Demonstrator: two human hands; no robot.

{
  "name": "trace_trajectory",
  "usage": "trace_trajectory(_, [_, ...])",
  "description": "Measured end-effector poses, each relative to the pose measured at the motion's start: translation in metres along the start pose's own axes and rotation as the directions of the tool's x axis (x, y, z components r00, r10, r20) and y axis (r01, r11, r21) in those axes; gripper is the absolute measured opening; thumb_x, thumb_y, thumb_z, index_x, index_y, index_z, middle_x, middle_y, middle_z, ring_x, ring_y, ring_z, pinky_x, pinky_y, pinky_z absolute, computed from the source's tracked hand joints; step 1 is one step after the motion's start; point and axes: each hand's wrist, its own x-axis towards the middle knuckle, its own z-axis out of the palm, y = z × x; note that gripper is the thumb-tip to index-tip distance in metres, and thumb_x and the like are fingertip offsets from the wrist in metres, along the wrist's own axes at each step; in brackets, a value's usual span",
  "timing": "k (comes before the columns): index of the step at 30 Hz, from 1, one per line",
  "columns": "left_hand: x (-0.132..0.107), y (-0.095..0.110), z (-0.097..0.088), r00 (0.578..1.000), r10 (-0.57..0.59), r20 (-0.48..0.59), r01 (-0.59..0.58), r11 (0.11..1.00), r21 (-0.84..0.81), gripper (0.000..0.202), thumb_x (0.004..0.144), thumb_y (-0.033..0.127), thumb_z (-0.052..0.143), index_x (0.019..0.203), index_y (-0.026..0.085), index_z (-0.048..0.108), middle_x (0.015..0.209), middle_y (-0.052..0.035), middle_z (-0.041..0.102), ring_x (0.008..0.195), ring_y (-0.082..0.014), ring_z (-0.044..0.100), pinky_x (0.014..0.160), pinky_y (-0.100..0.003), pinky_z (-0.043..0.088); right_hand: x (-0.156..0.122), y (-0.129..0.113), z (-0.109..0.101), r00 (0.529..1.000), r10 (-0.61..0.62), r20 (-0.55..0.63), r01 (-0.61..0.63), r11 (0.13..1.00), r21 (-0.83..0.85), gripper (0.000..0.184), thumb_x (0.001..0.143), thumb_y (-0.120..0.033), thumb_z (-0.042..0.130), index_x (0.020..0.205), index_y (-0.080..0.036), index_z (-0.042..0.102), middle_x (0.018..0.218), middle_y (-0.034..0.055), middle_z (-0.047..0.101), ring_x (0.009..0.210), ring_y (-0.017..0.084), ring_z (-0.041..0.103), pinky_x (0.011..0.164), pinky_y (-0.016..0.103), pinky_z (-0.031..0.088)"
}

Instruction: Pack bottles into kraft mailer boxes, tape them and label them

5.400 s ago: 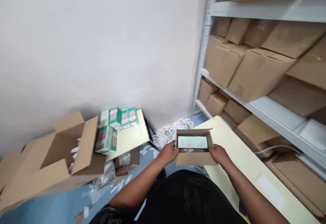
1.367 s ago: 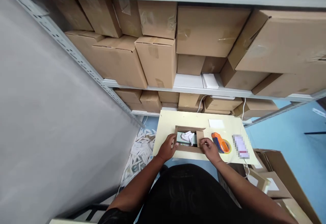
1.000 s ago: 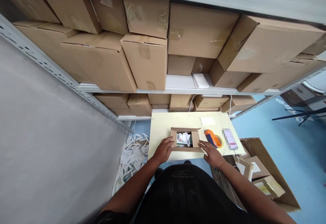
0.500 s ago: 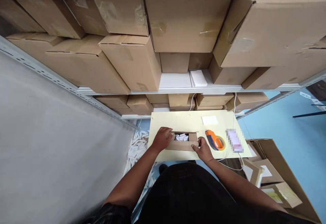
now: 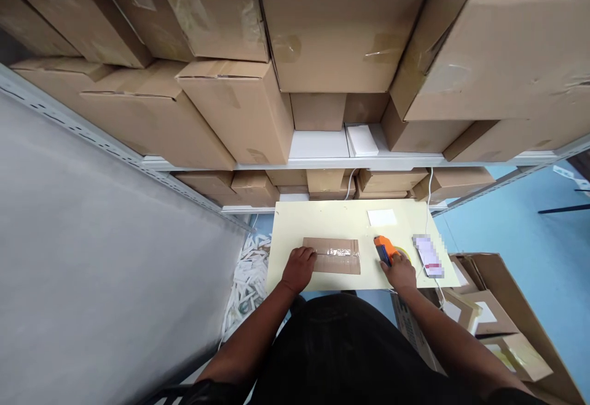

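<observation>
A small cardboard box [image 5: 336, 265] lies on the pale yellow tabletop with its top flaps folded together. A shiny patch like clear tape shows along its seam. My left hand [image 5: 300, 267] is at the box's left end, its closed fingers holding the flaps down. To the right, my right hand [image 5: 402, 273] is closed over the near side of an orange and blue tape dispenser [image 5: 385, 246], which still rests on the table. The hand partly covers the dispenser's yellow-edged tape roll. The inside of the box is hidden.
A white card [image 5: 381, 217] and a blurred-out phone-like object [image 5: 428, 256] with a cable lie on the tabletop [image 5: 290, 224]. Shelves of cardboard boxes [image 5: 341, 36] rise beyond. White paper scraps [image 5: 249, 276] cover the floor at left; a large open carton [image 5: 520, 306] holds boxes at right.
The box's flaps have been folded shut over the white crumpled paper inside. My right hand has left the box and moved right onto the tape dispenser. My left hand stays at the box's left end.
</observation>
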Motion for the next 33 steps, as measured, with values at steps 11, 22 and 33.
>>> trace_trajectory(11, [0.010, -0.010, 0.004, 0.999, 0.038, -0.029, -0.042, 0.990, -0.133, 0.033, 0.093, 0.011, 0.050, 0.114, 0.022, 0.073, 0.111, -0.0119, 0.068, 0.108, -0.0298, 0.058, 0.100, -0.049, 0.048, 0.002, -0.018, -0.050, 0.979, 0.203, -0.031, -0.186, 0.940, 0.286, 0.030, 0.088, -0.043, 0.044, 0.079, -0.022, 0.064, 0.067, 0.0053, 0.064, 0.068, 0.024, 0.061, 0.063, 0.032, 0.042])
trace_trajectory(22, [0.018, -0.007, -0.010, 0.994, -0.097, -0.052, 0.067, 0.908, -0.413, 0.025, 0.088, 0.014, 0.054, 0.090, 0.021, 0.077, 0.099, -0.0101, 0.071, 0.100, -0.0267, 0.062, 0.095, -0.042, 0.051, -0.008, -0.169, -0.103, 0.977, -0.201, 0.069, 0.130, 0.822, 0.555, 0.062, 0.093, -0.072, 0.046, 0.055, -0.025, 0.038, 0.050, -0.0033, 0.041, 0.054, 0.017, 0.044, 0.057, 0.030, 0.032])
trace_trajectory(33, [0.018, -0.005, -0.027, 0.824, -0.468, 0.320, 0.397, 0.075, -0.915, 0.046, 0.089, 0.059, 0.061, 0.095, 0.014, 0.073, 0.081, -0.0049, 0.072, 0.068, -0.0161, 0.063, 0.067, -0.028, 0.051, -0.004, -0.209, -0.079, 0.934, -0.338, 0.116, 0.282, 0.897, 0.340, 0.065, 0.097, -0.072, 0.041, 0.051, -0.025, 0.048, 0.049, 0.0007, 0.053, 0.052, 0.019, 0.053, 0.054, 0.030, 0.032])
